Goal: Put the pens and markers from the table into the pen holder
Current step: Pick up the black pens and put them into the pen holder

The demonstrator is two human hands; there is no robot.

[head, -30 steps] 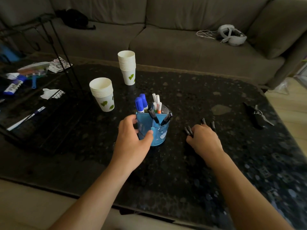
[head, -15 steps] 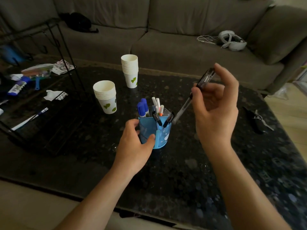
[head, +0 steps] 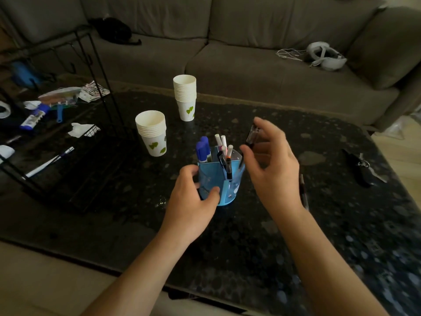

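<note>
A blue pen holder (head: 232, 190) stands mid-table on the dark speckled table (head: 262, 236), with blue markers (head: 202, 151), white pens (head: 219, 141) and a black pen (head: 228, 168) standing in it. My left hand (head: 190, 201) grips its near left side. Just right of the holder, my right hand (head: 274, 169) pinches a dark pen (head: 251, 137) that slants down, its lower end at the holder's right rim. Another dark pen (head: 303, 190) lies on the table beside my right wrist.
Two stacks of paper cups (head: 152, 133) (head: 185, 96) stand behind the holder. A black wire rack (head: 100, 71) with clutter and a white pen (head: 46, 164) fills the left. A dark hand tool (head: 360, 167) lies at the right. A sofa with a headset (head: 324, 56) runs behind.
My right hand lifted a dark pen off the table, raised it high, and has now brought it down to the holder's right rim. My left hand kept hold of the holder.
</note>
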